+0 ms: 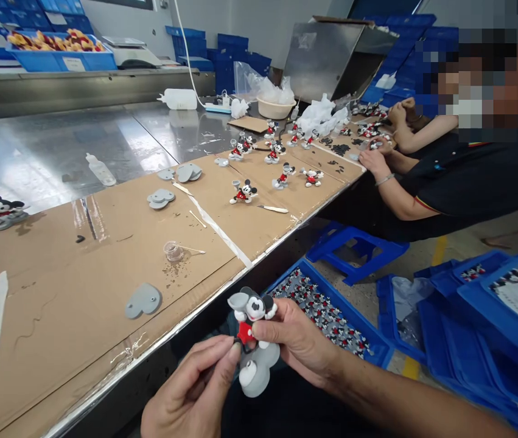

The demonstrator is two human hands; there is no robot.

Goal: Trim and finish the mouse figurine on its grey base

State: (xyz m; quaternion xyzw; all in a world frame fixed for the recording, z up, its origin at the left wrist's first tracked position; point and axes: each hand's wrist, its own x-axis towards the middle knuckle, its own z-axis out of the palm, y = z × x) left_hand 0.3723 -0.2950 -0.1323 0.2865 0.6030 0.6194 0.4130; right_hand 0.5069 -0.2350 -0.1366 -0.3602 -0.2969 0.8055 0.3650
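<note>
Figurine (252,316) (base partly hidden) pinched by both hands.

Glossy painted plastic on the mouse figurine (252,316), its grey base (255,371) smooth and matt between the bare left hand (195,389) and right hand (299,340). At ten o'clock, matt brown cardboard (103,267), scuffed and speckled, seamed with shiny tape. Beyond it, at eleven o'clock, brushed steel table (58,146), reflective. At three o'clock, hard blue plastic crates (491,304), slightly glossy.
</note>
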